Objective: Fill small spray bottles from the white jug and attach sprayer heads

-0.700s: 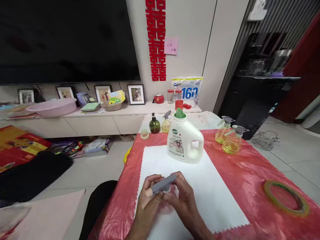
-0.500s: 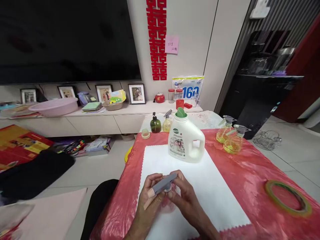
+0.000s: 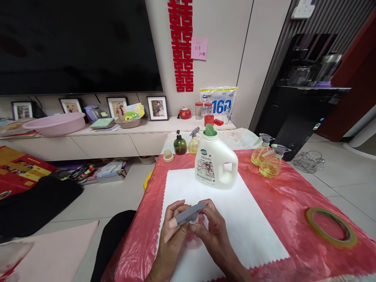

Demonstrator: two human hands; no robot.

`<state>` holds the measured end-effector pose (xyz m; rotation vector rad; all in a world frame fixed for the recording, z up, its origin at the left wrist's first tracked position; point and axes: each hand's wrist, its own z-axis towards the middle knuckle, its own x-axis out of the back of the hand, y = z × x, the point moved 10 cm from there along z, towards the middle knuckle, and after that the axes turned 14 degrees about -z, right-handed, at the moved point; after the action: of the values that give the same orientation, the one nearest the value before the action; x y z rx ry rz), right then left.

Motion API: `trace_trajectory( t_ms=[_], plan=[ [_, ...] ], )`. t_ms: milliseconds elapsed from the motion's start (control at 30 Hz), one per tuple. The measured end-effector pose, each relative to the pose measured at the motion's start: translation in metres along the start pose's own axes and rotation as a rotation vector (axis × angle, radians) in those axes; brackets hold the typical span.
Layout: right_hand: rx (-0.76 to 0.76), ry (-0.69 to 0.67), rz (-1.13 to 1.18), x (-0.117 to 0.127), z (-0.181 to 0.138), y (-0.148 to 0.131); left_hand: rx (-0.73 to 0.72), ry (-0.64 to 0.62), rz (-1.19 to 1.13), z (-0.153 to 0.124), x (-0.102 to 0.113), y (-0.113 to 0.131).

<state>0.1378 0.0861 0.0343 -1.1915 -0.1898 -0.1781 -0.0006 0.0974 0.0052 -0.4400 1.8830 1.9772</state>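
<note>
Both my hands meet over the near part of a white mat on a red-covered table. They hold a small clear spray bottle with a grey trigger head. My left hand wraps the bottle's body from the left. My right hand pinches the grey head's neck from the right. Most of the bottle is hidden by my fingers. A white detergent jug with a green spout stands upright at the mat's far edge.
Two yellow-filled spray bottles stand at the far right of the table, a dark green pump bottle and another sprayer at the far end. A tape ring lies on the right. A small cap sits far left.
My hands have stayed together on the spray bottle; the grey head has tilted a little, its left end lower. The view has shifted slightly.
</note>
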Motion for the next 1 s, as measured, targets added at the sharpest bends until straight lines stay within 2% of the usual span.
trace_trajectory(
  t_ms=[167,333,500,600,733,867,1000],
  plan=[
    [-0.002,-0.074,-0.029,-0.003,0.002,-0.004,0.016,0.002,-0.025,0.0,0.0,0.0],
    [0.017,0.004,-0.032,0.002,0.002,-0.004,-0.008,0.042,-0.053,0.001,-0.002,0.004],
    [0.113,0.074,-0.154,0.007,-0.001,-0.015,-0.014,0.041,-0.07,0.001,-0.005,0.003],
    [0.11,0.08,-0.183,0.009,-0.003,-0.015,-0.048,0.048,-0.029,0.0,-0.003,0.002],
    [0.078,0.051,-0.175,0.007,-0.003,-0.009,-0.039,0.031,0.091,-0.002,0.004,-0.004],
    [0.058,-0.008,-0.204,0.005,0.0,-0.003,0.067,-0.008,0.263,-0.005,0.011,-0.017],
    [0.017,-0.098,-0.235,0.004,0.003,0.005,0.083,-0.064,0.268,-0.004,0.014,-0.021]
  ],
)
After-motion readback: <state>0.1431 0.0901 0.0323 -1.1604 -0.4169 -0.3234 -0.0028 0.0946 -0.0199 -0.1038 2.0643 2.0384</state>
